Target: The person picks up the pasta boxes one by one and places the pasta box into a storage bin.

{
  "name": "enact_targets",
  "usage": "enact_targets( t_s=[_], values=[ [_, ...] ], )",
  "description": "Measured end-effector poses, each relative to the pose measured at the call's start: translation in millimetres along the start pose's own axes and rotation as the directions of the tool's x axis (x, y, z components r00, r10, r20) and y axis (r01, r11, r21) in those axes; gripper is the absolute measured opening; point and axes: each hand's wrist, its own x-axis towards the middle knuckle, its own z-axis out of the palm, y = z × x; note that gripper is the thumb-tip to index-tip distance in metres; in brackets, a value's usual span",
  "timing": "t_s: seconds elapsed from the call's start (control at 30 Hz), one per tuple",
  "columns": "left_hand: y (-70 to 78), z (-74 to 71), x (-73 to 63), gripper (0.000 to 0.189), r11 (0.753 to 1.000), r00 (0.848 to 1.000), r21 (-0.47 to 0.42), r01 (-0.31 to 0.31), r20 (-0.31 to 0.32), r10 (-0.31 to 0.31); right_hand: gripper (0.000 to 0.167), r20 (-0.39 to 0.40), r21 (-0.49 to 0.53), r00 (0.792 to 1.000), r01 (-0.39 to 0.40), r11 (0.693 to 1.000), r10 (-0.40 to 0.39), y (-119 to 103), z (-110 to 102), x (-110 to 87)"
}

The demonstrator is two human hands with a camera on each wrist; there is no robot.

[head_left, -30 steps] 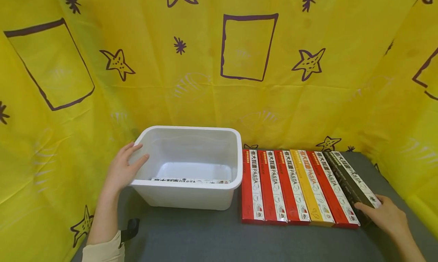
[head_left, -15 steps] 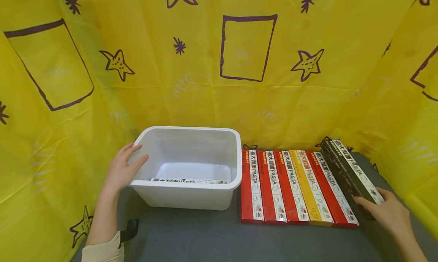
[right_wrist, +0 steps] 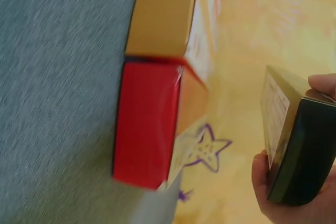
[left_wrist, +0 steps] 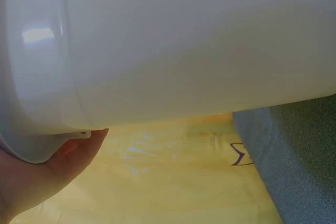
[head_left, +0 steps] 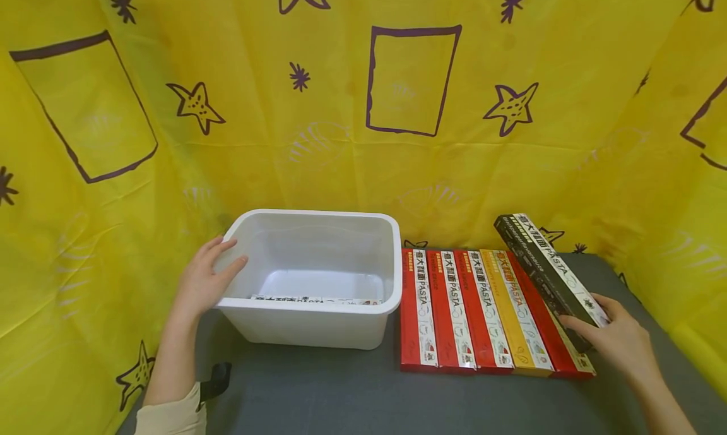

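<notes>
I see white bin (head_left: 307,327), left hand (head_left: 203,280) pinching its left edge, probably steadying it. Right of bin, right hand (head_left: 620,337) pinches tilted black box (head_left: 548,278) by one end, likely clearing red box (right_wrist: 147,124).

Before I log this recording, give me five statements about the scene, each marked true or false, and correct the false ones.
1. The left hand touches the white bin. True.
2. The white bin lies on its side. False: it stands upright on the gray table.
3. The right hand holds the black pasta box. True.
4. The black pasta box is inside the white bin. False: it is outside, in the right hand.
5. The yellow box has a red box on either side. True.
</notes>
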Motion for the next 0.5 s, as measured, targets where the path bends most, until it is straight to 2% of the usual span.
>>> enact_targets(
  t_s=[0.23,0.5],
  values=[
    [-0.1,-0.2,-0.2,0.066,1.000,1.000,-0.002,0.003,0.002,-0.003,0.096,0.053,0.035,0.998,0.036,0.999,-0.038,-23,6,-4.4],
    [-1.7,0.1,1.0,0.067,1.000,1.000,0.000,0.007,0.006,-0.007,0.091,0.060,0.058,0.993,0.097,0.994,-0.100,-47,12,-6.1]
  ],
)
